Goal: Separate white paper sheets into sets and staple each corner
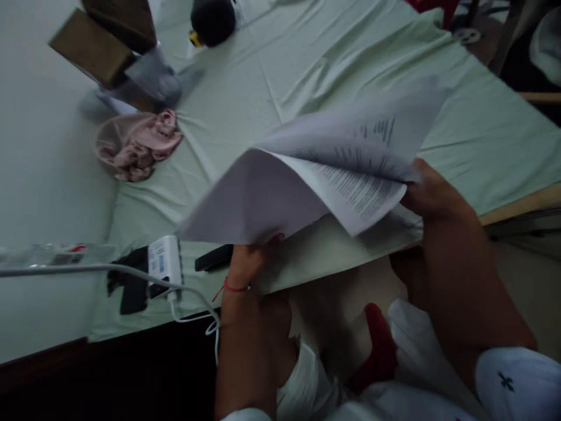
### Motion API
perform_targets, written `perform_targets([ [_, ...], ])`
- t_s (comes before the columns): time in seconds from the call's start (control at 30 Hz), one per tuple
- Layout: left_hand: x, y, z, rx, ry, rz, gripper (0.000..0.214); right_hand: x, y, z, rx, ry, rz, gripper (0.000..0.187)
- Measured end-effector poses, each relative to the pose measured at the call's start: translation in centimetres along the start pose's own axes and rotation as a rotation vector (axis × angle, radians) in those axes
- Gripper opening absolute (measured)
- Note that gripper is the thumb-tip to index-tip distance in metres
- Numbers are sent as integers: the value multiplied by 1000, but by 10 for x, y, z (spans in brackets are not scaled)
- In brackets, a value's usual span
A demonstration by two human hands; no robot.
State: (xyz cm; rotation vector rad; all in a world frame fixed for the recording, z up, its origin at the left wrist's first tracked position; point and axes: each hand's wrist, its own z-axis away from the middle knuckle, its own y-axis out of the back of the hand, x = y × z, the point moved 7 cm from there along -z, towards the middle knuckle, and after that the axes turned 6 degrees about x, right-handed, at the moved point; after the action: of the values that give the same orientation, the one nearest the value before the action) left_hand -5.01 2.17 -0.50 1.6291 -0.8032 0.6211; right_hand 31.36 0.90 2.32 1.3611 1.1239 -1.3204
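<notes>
Several printed paper sheets [363, 190] are spread between my two hands above the green cloth. My left hand [252, 260], with a red string on the wrist, grips the lower left edge of the sheets; its fingers are partly hidden behind the paper. At the right edge, my right hand [432, 190] pinches the sheets. Some pages curl upward and fan apart, with small text on them. The upper page is blurred by motion.
A green cloth [245, 88] covers the bed-like surface. On the left lie a pink cloth [140, 143], a cardboard box [94, 47], a white power strip [165, 260] with a cable, and a black device [214, 258]. A dark pouch [213, 20] sits at the back.
</notes>
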Motion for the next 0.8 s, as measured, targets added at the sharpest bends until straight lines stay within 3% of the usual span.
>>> perform_targets([
  [0.1,-10,0,5,145,160,215,54,-3,-7,4,-86,-3,-72,25],
  [0.17,-14,-5,8,193,242,363,56,0,-5,4,-40,-37,-89,25],
  [0.3,-8,-20,11,139,374,591,65,13,5,0,117,-154,-69,39],
  [0.4,-1,-24,11,102,422,626,72,21,5,-4,137,-231,-85,48],
  [0.6,-8,-14,13,131,323,582,57,22,6,0,62,-191,-106,34],
  [0.7,-16,-8,15,140,267,557,51,16,12,4,94,-100,-106,39],
  [0.8,-19,-8,10,129,257,510,54,12,12,6,114,-99,-28,46],
])
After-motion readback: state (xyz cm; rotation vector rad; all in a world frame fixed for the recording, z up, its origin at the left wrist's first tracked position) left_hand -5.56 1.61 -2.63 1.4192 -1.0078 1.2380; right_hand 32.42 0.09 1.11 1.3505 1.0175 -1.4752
